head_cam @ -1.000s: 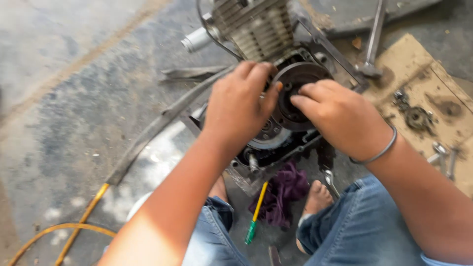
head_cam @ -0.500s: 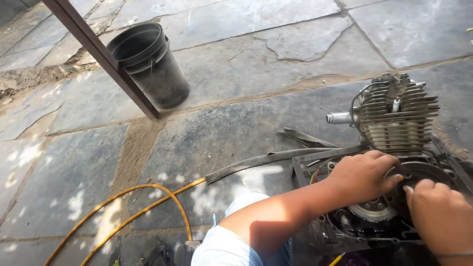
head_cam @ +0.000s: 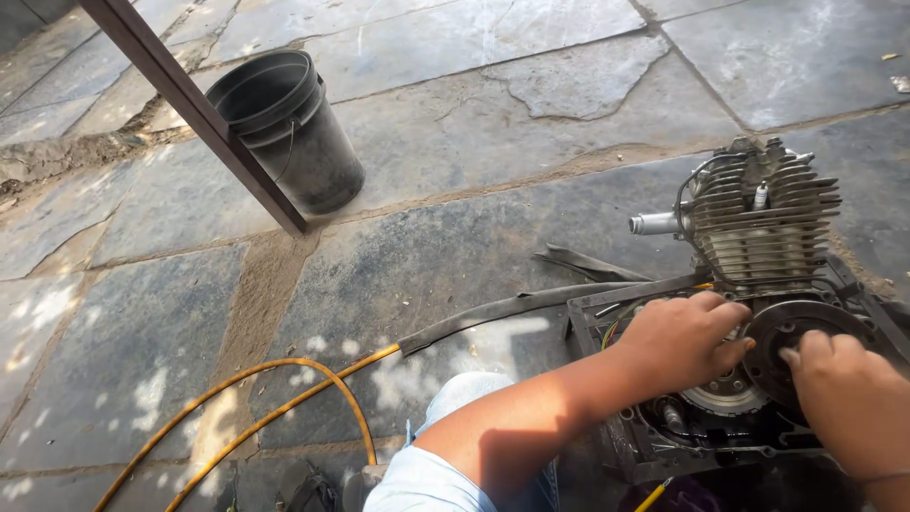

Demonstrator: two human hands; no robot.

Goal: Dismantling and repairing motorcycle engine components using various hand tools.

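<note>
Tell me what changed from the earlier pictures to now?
The view swung from looking straight down to looking out across the stone floor. A black bucket, a slanted post and a yellow hose came into sight; the cardboard with small parts left it. The left hand and right hand stayed on the dark round disc of the engine.

The engine [head_cam: 758, 313] is dull, grimy metal with a finned grey cylinder [head_cam: 763, 223]. The bucket [head_cam: 284, 128] is matt black plastic. The floor [head_cam: 455, 104] is rough, dusty stone.
</note>
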